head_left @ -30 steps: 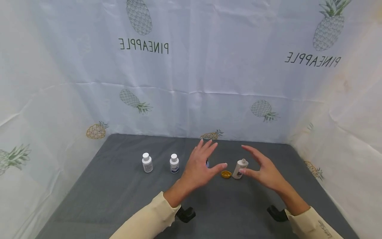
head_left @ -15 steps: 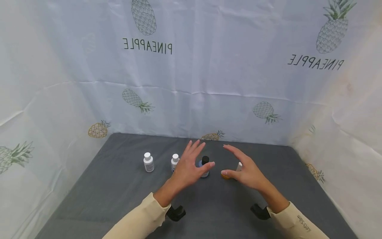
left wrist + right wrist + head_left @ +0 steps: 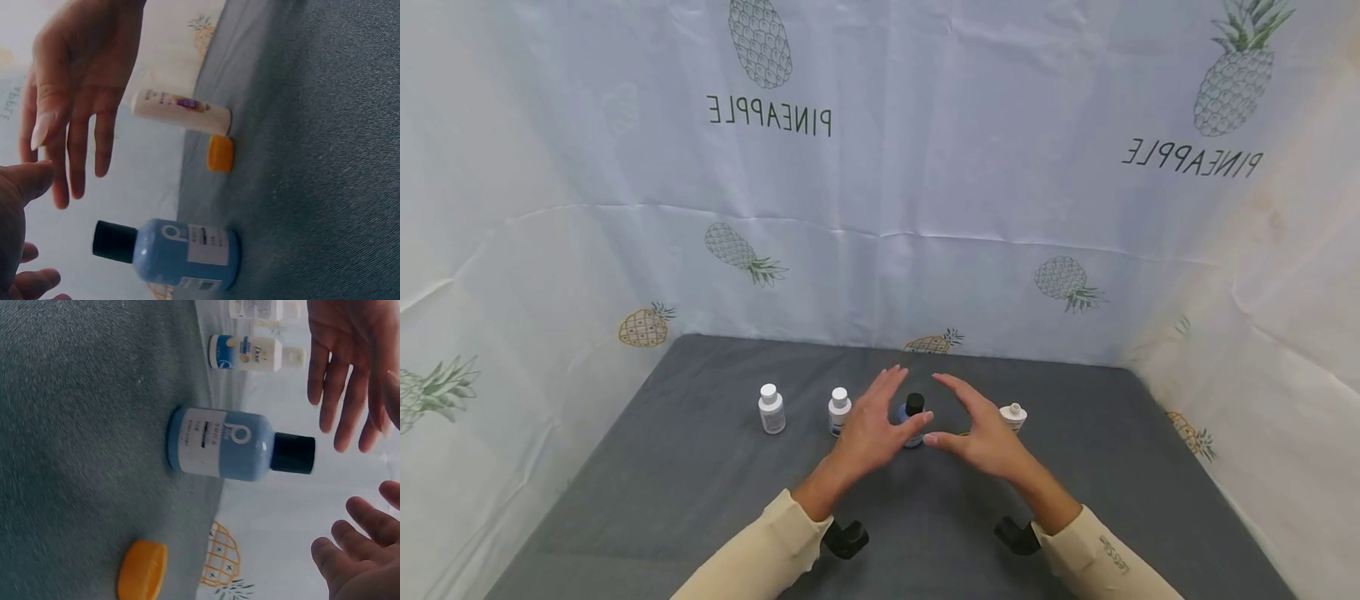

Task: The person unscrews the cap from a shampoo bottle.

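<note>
A blue bottle with a black cap (image 3: 914, 405) stands upright on the grey cloth, partly behind my left thumb in the head view. My left hand (image 3: 872, 427) hovers at its left, fingers extended and thumb apart. On the other side is my right hand (image 3: 988, 435), its fingers and thumb spread, holding nothing. Neither hand appears to touch the bottle. Behind the right hand stands a cream bottle without a cap (image 3: 1013, 415). Beside that bottle, an orange cap-like piece (image 3: 220, 154) lies on the cloth, mostly hidden in the head view.
Two white-capped bottles stand to the left: a white one (image 3: 772, 410) farther out and a white-and-blue Dove one (image 3: 839, 412) close by my left hand. A pineapple-print curtain (image 3: 880, 283) encloses the back and sides of the grey-covered table (image 3: 647, 492).
Both hands have moved left, the right one farther, so the gap between them is narrower. The blue bottle has come into view between them; the cream bottle was covered midway and shows again.
</note>
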Tool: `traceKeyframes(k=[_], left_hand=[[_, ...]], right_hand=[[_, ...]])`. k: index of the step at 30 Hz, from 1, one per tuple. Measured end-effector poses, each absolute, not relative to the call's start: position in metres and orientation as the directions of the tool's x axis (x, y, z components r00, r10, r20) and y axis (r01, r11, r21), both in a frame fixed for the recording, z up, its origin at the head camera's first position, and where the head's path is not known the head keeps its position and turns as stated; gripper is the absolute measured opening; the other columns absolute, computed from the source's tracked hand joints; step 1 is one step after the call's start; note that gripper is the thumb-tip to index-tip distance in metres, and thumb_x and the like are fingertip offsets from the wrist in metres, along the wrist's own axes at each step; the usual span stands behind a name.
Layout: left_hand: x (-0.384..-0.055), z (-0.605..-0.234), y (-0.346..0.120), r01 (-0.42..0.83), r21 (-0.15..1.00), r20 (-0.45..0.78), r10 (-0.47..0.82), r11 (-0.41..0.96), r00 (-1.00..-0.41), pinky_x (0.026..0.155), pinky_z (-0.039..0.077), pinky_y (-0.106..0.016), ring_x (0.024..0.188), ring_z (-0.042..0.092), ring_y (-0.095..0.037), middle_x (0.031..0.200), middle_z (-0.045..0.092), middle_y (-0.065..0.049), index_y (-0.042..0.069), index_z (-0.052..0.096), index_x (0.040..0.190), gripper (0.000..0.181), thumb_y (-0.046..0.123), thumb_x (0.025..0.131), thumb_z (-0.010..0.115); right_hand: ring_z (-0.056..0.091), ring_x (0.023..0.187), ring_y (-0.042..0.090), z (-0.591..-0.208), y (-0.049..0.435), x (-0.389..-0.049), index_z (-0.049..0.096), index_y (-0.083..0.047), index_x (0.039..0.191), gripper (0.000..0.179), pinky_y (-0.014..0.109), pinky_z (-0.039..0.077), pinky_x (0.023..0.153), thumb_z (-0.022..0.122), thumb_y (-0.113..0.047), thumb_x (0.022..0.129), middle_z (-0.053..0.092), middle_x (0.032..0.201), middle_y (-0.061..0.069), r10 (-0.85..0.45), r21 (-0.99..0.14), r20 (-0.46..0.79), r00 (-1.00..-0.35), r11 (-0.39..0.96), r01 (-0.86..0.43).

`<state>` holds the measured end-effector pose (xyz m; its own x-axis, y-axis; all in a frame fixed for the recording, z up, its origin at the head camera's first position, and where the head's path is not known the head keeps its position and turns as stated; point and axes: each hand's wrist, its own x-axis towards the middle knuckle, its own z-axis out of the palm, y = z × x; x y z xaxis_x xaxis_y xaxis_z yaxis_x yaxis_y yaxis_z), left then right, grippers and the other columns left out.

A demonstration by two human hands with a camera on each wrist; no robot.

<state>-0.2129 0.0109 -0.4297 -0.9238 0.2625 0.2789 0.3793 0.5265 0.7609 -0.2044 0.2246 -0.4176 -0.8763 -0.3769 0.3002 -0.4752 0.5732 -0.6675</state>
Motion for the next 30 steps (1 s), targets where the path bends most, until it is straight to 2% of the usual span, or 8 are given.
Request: traceKeyframes(k=[10, 20, 30], left_hand=[[-0.219, -0.446, 0.016, 0.345, 0.786, 0.253, 0.241, 0.514, -0.937, 0.117, 0.043, -0.060, 0.148, 0.049, -0.038, 0.161, 0.049, -0.016, 0.009, 0.048, 0.155, 0.068, 0.039, 0.099, 0.071], [-0.233, -0.456, 0.020, 0.321, 0.788, 0.244, 0.213, 0.525, -0.946, 0.115, 0.048, -0.055, 0.138, 0.059, -0.036, 0.149, 0.061, -0.016, 0.007, 0.058, 0.147, 0.057, 0.033, 0.098, 0.073], [-0.239, -0.463, 0.024, 0.324, 0.803, 0.238, 0.228, 0.500, -0.944, 0.110, 0.051, -0.054, 0.133, 0.063, -0.036, 0.143, 0.066, -0.017, 0.008, 0.062, 0.144, 0.051, 0.030, 0.099, 0.072]], right_hand=[[0.042, 0.152, 0.039, -0.440, 0.212, -0.218, 0.043, -0.011, 0.158, 0.085, 0.061, 0.040, 0.119, 0.087, -0.025, 0.086, 0.044, 0.164, 0.017, -0.307, -0.722, 0.203, -0.930, 0.595, -0.354], [0.046, 0.149, 0.039, -0.463, 0.204, -0.228, 0.046, -0.001, 0.153, 0.079, 0.055, 0.043, 0.118, 0.086, -0.008, 0.085, 0.051, 0.157, 0.021, -0.268, -0.779, 0.160, -0.950, 0.556, -0.289], [0.061, 0.135, 0.038, -0.473, 0.196, -0.232, 0.051, -0.002, 0.150, 0.073, 0.055, 0.051, 0.111, 0.086, -0.014, 0.086, 0.062, 0.146, 0.020, -0.210, -0.786, 0.093, -0.973, 0.584, -0.202]])
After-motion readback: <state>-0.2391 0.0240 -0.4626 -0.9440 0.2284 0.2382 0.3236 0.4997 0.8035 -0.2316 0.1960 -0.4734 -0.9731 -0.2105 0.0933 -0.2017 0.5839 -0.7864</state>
